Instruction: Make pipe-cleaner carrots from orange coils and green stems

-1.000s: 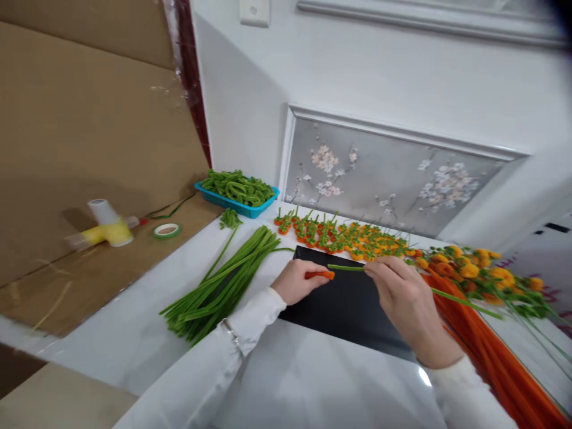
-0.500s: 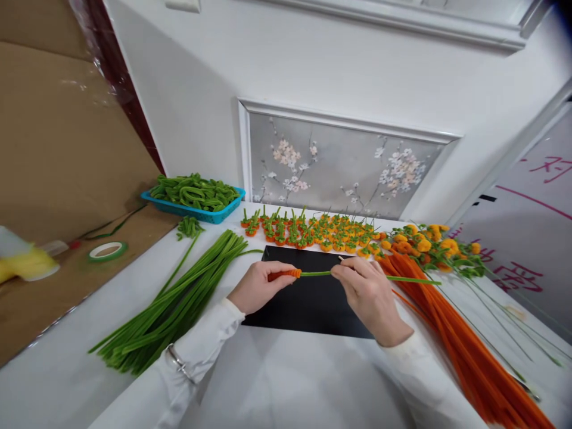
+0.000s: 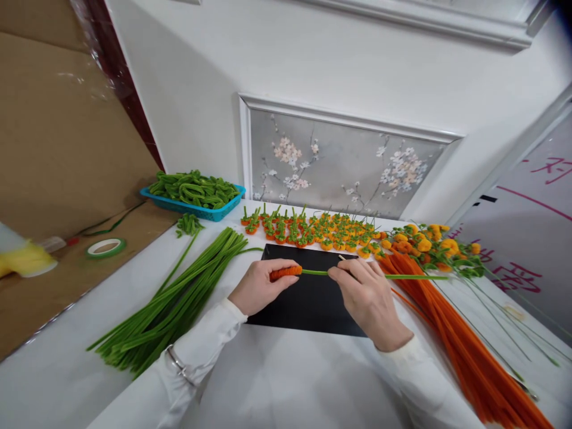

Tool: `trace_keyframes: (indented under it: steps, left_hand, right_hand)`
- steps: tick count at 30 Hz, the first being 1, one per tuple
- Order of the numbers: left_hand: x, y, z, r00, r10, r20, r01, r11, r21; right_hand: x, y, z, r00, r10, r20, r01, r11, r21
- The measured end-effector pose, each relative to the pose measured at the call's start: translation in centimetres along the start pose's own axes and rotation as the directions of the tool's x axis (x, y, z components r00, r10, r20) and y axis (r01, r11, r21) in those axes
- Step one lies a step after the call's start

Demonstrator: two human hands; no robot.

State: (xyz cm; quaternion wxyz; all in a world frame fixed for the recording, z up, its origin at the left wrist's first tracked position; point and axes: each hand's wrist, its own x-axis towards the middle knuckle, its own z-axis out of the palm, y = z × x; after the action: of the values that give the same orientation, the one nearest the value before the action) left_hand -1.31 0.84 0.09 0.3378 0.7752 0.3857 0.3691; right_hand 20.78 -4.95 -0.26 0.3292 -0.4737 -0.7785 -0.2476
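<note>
Between the thumb and fingers of my left hand (image 3: 258, 287) is an orange chenille coil (image 3: 286, 272), its ridged turns lying sideways. A green chenille stem (image 3: 315, 272) runs from the coil's right end to my right hand (image 3: 369, 298). My right fingers pinch that stem, and its free end sticks out beyond the hand to the right. A thin pale stick tip (image 3: 342, 257) shows above my right fingers; the rest of it is hidden. Both hands are above a black mat (image 3: 308, 304).
Loose green stems (image 3: 179, 304) lie at left, orange stems (image 3: 460, 339) at right. Rows of small orange pumpkin-like pieces (image 3: 308, 229) stand behind the mat. A blue basket (image 3: 214, 213) holds green pieces. Finished-looking flowers (image 3: 429, 244) and green tape (image 3: 105, 248) lie at the sides.
More of the orange coil shows in my left hand, and it looks thicker. My right hand has shifted slightly left, and the green stem's free end reaches a little farther right.
</note>
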Motion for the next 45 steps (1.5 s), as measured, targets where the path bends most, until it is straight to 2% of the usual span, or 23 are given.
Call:
trace_keyframes:
  steps: [7, 12, 15, 23, 30, 37, 41, 45]
  left_hand:
    - [-0.2, 0.2, 0.2, 0.998, -0.026, 0.050, 0.028, 0.999, -0.033]
    - [-0.3, 0.3, 0.5, 0.991, -0.077, 0.109, 0.084, 0.995, -0.057]
    - [-0.3, 0.2, 0.5, 0.988, -0.072, 0.134, 0.083, 0.994, -0.074]
    - [0.1, -0.3, -0.2, 0.999, -0.030, 0.019, 0.031, 0.999, -0.038]
    - [0.0, -0.2, 0.2, 0.997, -0.073, 0.007, 0.073, 0.993, -0.090]
    - [-0.1, 0.4, 0.1, 0.990, -0.137, 0.024, 0.139, 0.979, -0.149]
    - [-0.1, 0.7, 0.2, 0.985, -0.173, 0.006, 0.171, 0.964, -0.205]
    - [-0.2, 0.7, 0.4, 0.987, -0.159, 0.029, 0.162, 0.960, -0.229]
  right_hand:
    - [-0.3, 0.1, 0.9, 0.999, 0.043, -0.013, -0.041, 0.991, 0.127]
    - [-0.5, -0.7, 1.9, 0.995, 0.099, 0.022, -0.101, 0.954, 0.283]
    - [-0.5, -0.7, 2.1, 0.994, 0.111, 0.025, -0.113, 0.944, 0.311]
    - [-0.7, 0.8, 1.9, 0.987, 0.158, -0.027, -0.145, 0.949, 0.279]
    - [-0.7, 0.3, 2.1, 0.979, 0.203, -0.002, -0.187, 0.906, 0.381]
    - [-0.2, 0.2, 1.6, 0.963, 0.262, -0.056, -0.211, 0.869, 0.448]
    - [-0.3, -0.1, 2.0, 0.967, 0.255, -0.009, -0.221, 0.853, 0.473]
    - [-0.3, -0.5, 2.2, 0.968, 0.250, 0.030, -0.232, 0.838, 0.493]
